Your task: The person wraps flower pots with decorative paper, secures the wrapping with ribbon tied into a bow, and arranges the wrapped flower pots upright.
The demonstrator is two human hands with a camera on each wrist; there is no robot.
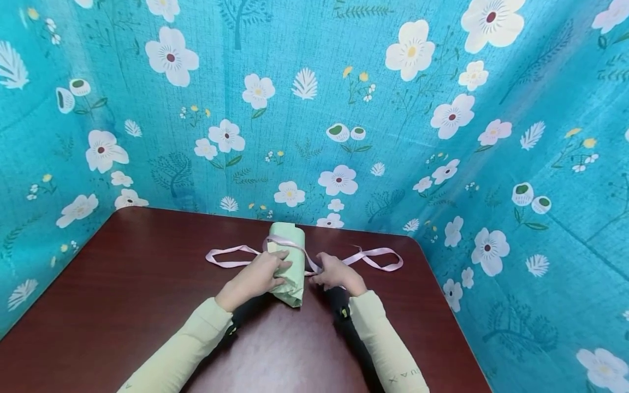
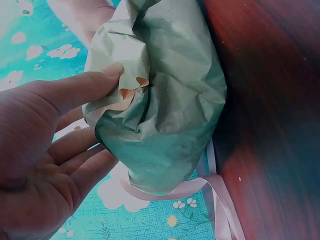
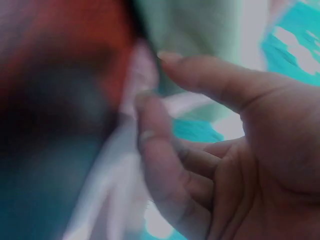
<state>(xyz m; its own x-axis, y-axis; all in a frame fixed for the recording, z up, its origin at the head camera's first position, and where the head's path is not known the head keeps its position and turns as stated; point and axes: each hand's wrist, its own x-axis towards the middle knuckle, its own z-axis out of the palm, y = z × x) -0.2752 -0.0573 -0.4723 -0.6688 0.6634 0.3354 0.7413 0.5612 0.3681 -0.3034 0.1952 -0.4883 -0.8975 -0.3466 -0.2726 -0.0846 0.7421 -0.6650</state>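
A package wrapped in pale green paper [image 1: 295,266] lies on the table, its crumpled, folded end toward me. My left hand [image 1: 259,274] holds it from the left. In the left wrist view the thumb [image 2: 102,82] presses on the folded paper, while the other fingers reach to its side and are partly hidden. A pink ribbon [image 1: 289,242] crosses over the package and runs down its right side. There my right hand [image 1: 335,272] is at the ribbon, thumb and index finger apart. The blurred right wrist view shows the index fingertip [image 3: 145,102] overlapping the ribbon [image 3: 137,75].
Loops of the ribbon spread out on both sides, one on the left [image 1: 228,256] and one on the right [image 1: 385,260]. The dark red-brown table [image 1: 123,284] ends at a blue floral cloth [image 1: 295,136] hanging behind it and along the sides.
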